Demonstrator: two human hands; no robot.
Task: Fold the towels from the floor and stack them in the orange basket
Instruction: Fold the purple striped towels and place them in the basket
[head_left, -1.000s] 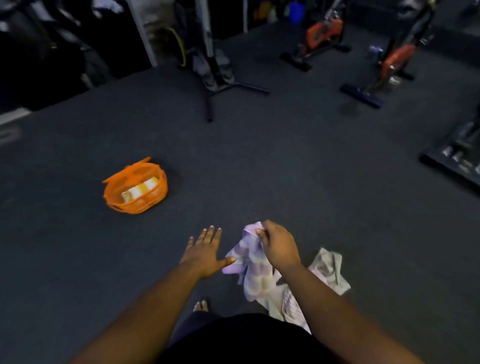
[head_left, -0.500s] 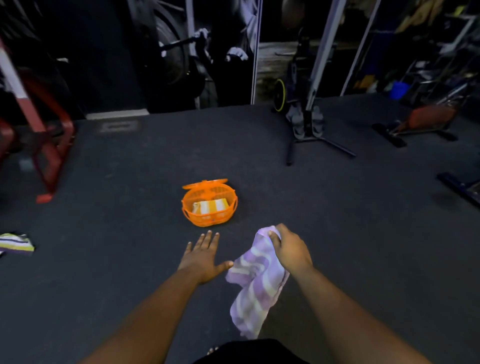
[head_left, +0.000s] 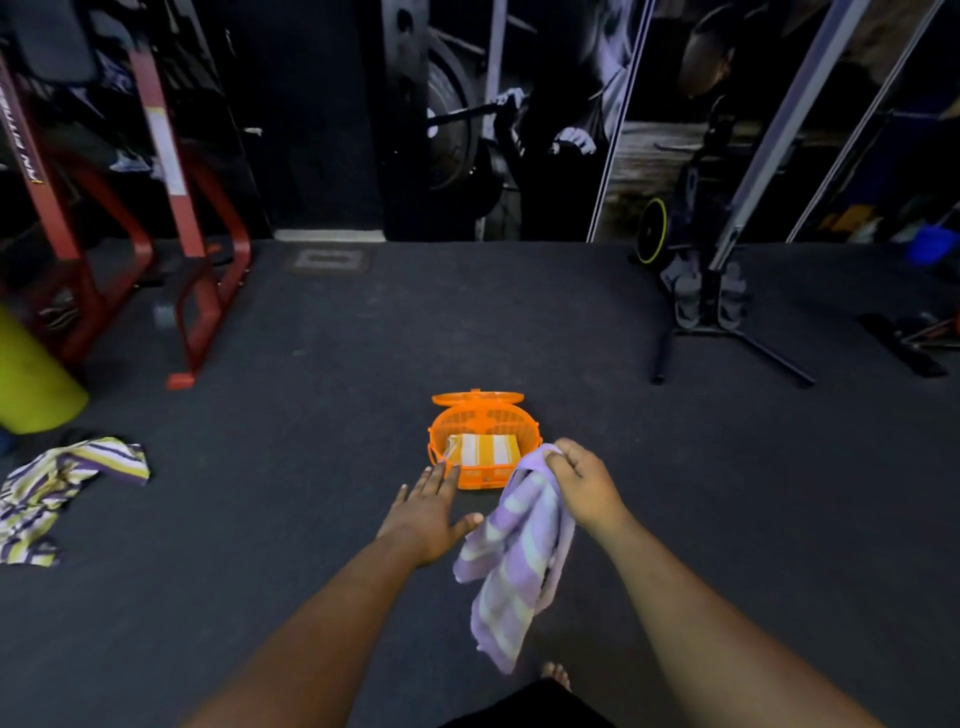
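Observation:
A purple-and-white striped towel (head_left: 514, 556) hangs crumpled from my right hand (head_left: 582, 483), which grips its top corner just in front of the orange basket (head_left: 485, 413). The basket stands on the dark floor with its lid open at the back. Inside lies a folded orange-and-white striped towel (head_left: 485, 449). My left hand (head_left: 426, 512) is stretched forward with straight fingers, holding nothing, its fingertips near the basket's front left rim. A crumpled towel with purple, yellow and white stripes (head_left: 57, 493) lies on the floor at the far left.
A red metal gym frame (head_left: 182, 234) stands at the back left beside a yellow-green padded bag (head_left: 31, 374). A black stand with spread legs (head_left: 711, 322) is at the back right. My bare foot (head_left: 556, 675) shows near the bottom.
The view has swung left, bringing the basket straight ahead and much nearer. My right hand lifted the purple towel off the floor pile and carries it hanging. The left hand stays open.

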